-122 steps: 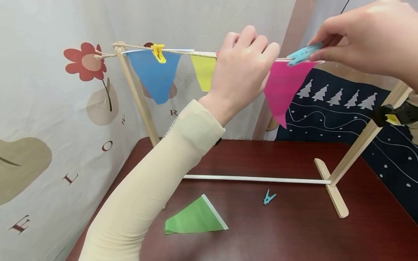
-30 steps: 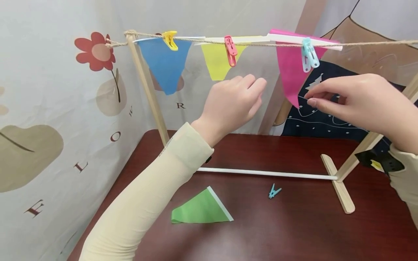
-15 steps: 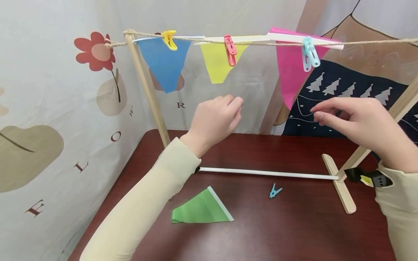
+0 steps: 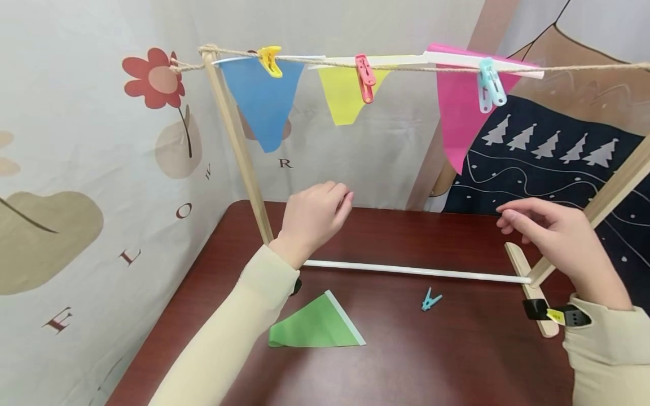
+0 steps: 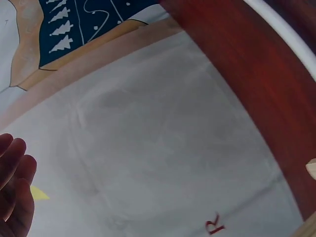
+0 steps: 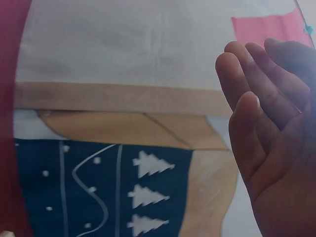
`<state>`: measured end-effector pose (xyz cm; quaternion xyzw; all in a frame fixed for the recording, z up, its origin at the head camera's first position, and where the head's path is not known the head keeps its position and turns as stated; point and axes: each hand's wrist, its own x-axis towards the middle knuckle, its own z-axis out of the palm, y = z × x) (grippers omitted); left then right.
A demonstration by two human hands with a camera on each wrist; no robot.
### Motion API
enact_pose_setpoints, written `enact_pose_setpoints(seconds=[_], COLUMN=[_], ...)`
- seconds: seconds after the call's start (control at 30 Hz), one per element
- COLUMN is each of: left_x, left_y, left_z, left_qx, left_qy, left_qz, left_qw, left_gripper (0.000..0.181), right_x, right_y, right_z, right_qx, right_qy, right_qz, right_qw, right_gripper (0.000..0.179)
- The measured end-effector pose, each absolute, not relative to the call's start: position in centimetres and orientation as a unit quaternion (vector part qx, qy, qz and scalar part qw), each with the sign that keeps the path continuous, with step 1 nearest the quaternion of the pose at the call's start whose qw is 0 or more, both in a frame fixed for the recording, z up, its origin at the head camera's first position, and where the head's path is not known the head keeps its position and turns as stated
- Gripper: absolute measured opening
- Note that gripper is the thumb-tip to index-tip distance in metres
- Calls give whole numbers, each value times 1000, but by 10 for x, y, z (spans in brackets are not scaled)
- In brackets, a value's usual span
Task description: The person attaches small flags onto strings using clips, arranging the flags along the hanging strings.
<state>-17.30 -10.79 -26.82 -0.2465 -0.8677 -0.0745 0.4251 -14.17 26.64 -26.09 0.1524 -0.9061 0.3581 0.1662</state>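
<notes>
Nothing is in my left hand (image 4: pixel 316 217), which hovers above the table's back left part with fingers loosely bent. My right hand (image 4: pixel 558 237) hangs in the air near the right post, its fingers loosely curved and holding nothing. Beyond and above the hands, a twine line (image 4: pixel 416 69) carries a blue pennant (image 4: pixel 264 101) under a yellow clothespin (image 4: pixel 270 61), a yellow pennant (image 4: pixel 342 98) under a pink clothespin (image 4: pixel 364 78) and a magenta pennant (image 4: pixel 457 118) under a light blue clothespin (image 4: pixel 490 85). On the table lie a green pennant (image 4: pixel 317 324) with a white edge and a teal clothespin (image 4: pixel 430 300).
A wooden left post (image 4: pixel 238 141) and right post (image 4: pixel 619 175) hold the twine. A white rod (image 4: pixel 406 269) joins them low over the dark red table (image 4: pixel 406 361). The right post stands on a wooden foot (image 4: pixel 518 259). Printed cloth hangs behind.
Earlier my right hand held the light blue clothespin at the magenta pennant while my left was at the line. Both hands have since come away and dropped lower; the clothespin stays on the twine.
</notes>
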Motion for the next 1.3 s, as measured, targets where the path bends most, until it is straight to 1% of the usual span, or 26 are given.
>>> enact_pose_setpoints(seconds=[0.47, 0.73, 0.9, 1.1, 1.2, 1.3], left_x=[-169, -167, -163, -158, -157, -157], left_y=[-131, -146, -150, -152, -154, -156], left_z=[-312, -344, -363, -377, -383, -390], left_qx=[-158, -128, -107, -65, -47, -35], left_qy=[-915, -919, -927, -925, -918, -912], left_qz=[-150, -188, -228, -305, -338, -358], left_qw=[340, 322, 279, 218, 202, 197], left_gripper=[23, 20, 22, 29, 31, 32], right_x=[-134, -133, -132, -133, -132, -132], right_y=[277, 278, 278, 277, 277, 277], right_z=[-318, -346, -364, -380, -386, -392], right_qx=[94, 80, 57, 52, 51, 48], right_qy=[-893, -871, -859, -856, -853, -845], right_qz=[414, 464, 494, 503, 508, 521], right_qw=[147, 137, 121, 109, 107, 109], right_gripper=[20, 23, 27, 29, 29, 29])
